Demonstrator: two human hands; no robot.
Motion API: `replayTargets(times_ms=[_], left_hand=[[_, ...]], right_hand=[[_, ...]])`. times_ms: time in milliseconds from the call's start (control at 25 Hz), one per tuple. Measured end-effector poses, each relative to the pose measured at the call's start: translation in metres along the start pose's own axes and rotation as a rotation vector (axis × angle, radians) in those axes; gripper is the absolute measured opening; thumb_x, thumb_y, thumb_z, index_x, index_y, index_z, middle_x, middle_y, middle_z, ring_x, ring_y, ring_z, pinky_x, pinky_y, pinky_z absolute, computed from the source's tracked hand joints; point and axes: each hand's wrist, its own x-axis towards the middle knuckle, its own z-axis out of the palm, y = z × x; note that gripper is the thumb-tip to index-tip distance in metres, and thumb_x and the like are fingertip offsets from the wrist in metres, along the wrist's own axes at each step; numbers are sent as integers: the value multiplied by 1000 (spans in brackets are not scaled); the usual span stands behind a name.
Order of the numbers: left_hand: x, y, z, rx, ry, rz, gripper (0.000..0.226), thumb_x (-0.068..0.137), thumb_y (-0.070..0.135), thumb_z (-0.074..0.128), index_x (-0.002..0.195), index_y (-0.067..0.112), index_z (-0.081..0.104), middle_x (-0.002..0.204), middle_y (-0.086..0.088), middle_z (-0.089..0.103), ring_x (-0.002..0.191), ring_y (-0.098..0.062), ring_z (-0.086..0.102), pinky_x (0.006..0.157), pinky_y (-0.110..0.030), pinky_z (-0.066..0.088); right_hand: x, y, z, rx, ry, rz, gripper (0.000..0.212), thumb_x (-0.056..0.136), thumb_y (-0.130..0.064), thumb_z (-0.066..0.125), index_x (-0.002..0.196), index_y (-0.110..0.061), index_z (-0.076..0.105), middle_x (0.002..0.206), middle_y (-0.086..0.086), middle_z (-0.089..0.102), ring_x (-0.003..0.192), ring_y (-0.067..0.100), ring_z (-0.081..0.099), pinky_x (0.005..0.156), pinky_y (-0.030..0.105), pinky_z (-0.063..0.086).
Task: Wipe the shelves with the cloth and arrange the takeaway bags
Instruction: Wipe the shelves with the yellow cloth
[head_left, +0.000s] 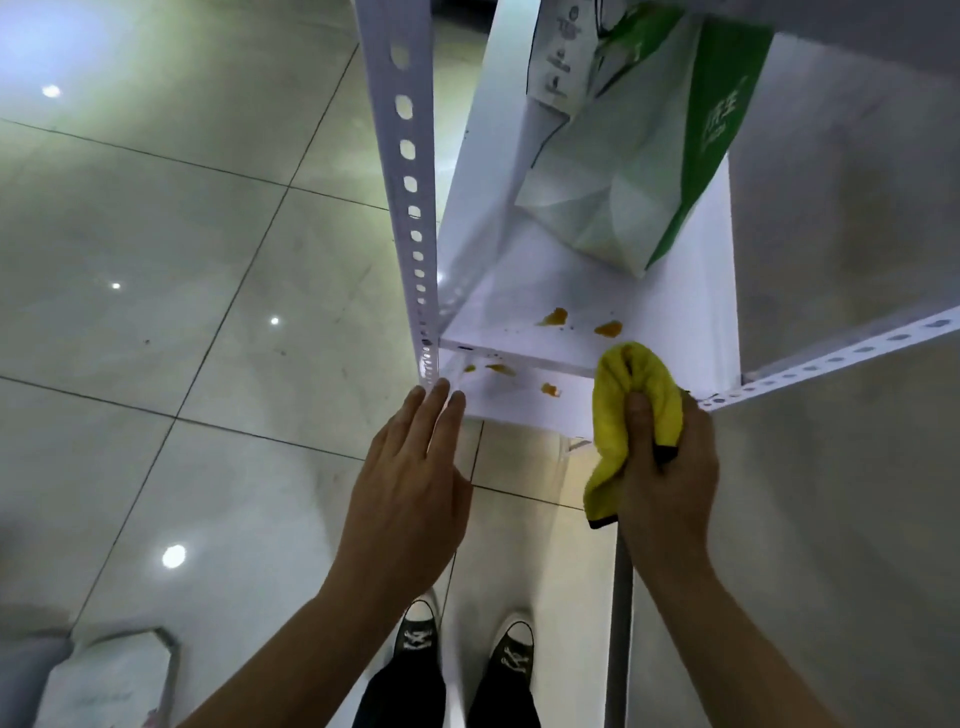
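Yellow cloth (631, 410): squeezed tight in our right hand (667, 478), at the shelf (524, 301) front edge.
Left hand (410, 493): flat, empty, near the front-left post (408, 171).
Green-and-white bag (623, 140): at the shelf's back.
Orange spots (555, 317): near the front edge.

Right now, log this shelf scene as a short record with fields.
right hand: grips bunched yellow cloth at the shelf's front edge
left hand: open, fingertips near the perforated upright
upper shelf: orange stains, unwiped
lower shelf: more orange stains
green-and-white takeaway bag: on upper shelf, behind stains
floor: glossy tiles
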Motion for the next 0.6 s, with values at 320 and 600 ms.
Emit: replayTargets(times_ms=[320, 600], left_hand=[[22, -12, 48, 16, -25, -38, 73, 79, 2, 73, 146, 1, 44, 153, -17, 44, 143, -34, 39, 112, -40, 32], [45, -12, 56, 41, -12, -39, 71, 77, -2, 74, 143, -1, 48, 147, -21, 49, 136, -40, 48, 107, -45, 39]], right_hand=[[79, -5, 132, -726, -251, -645, 39, 90, -32, 56, 127, -22, 65, 127, 6, 61, 121, 34, 54, 98, 45, 35], [96, 23, 147, -804, -265, -530, 56, 98, -59, 39, 143, -29, 55, 151, 1, 50, 144, 21, 40, 117, 45, 23]])
